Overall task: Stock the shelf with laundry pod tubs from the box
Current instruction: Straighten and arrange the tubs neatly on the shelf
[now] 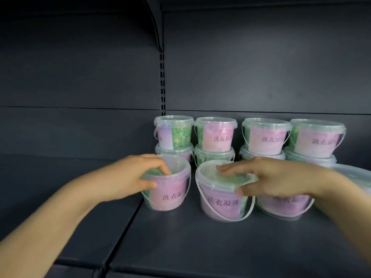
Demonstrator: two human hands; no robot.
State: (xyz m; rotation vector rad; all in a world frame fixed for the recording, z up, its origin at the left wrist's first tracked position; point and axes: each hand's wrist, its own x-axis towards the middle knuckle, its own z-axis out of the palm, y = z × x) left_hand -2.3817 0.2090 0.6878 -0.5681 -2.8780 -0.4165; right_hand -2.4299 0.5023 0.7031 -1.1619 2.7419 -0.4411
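The front middle tub [222, 202] has a pink label printed 洗衣凝珠 in dark Chinese characters, readable in full. The front left tub [170, 196] shows only 洗衣凝 before its label curves away. Three upper back tubs [217, 138] repeat these characters, partly cut off or blurred.

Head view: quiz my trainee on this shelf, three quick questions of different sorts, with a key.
1. True or false: the back-row tubs are stacked two high.
2. The left hand grips: A the front-left tub; B a loose handle; C nothing.
3. Fill in: the ___ hand holds the front-middle tub by its lid.
Key: 1 true; 2 A; 3 right hand.
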